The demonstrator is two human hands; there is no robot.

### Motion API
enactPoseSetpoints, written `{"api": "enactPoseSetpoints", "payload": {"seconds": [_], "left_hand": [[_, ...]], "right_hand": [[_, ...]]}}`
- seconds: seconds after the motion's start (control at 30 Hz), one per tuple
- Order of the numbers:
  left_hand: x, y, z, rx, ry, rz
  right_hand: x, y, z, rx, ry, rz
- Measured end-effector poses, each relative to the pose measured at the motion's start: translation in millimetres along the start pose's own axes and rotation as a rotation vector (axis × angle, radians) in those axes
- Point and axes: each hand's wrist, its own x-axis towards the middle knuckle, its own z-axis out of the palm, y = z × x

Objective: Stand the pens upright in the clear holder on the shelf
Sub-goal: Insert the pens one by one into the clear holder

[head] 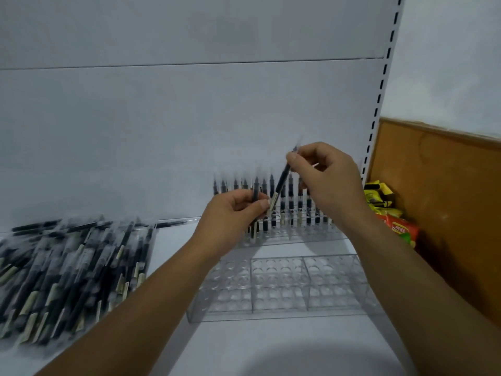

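White steel shelving fills your view: a flat shelf (244,346), a smooth back panel (189,118), and a slotted upright (379,104) rising to the right of your hands.

Your right hand (325,177) pinches a slanted pen (282,183) near its top, between thumb and fingertips. The pen's pale-labelled lower end comes down beside your left thumb. Your left hand (233,213) is curled round a second pen (255,191), held roughly upright, with its lower end showing under the fist. Blur hides whether that fist grips more than one.

Just behind both grips stands the rear holder (298,234), made of clear plastic. It carries a row of standing pens (291,191), slim dark barrels set upright side by side, some with pale bands low down.

Below your hands and nearer to you lies the front holder (279,283). It is a clear rectangular block split by thin walls into three sections, each a grid of round wells through which the white shelf shows.

Well to the left of your left grip, a pile of pens (67,267) lies flat and overlapping. They are glossy dark barrels with beige label strips, all blurred.

Out to the right of your right grip, crinkled yellow, green and red packets (390,213) sit against a rough brown board (439,199).
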Motion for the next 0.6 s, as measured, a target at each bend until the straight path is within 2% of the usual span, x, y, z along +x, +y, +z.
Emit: {"api": "enactPoseSetpoints", "payload": {"seconds": [0.2,0.37,0.6], "left_hand": [[0,0,0,0.022,0.015,0.003],[-1,-1,1,0.052,0.001,0.032],[-1,-1,1,0.056,-0.001,0.039]], "right_hand": [[3,8,1,-0.096,0.077,-0.036],[3,13,9,-0.226,-0.004,-0.046],[6,14,11,-0.268,-0.006,-0.067]]}}
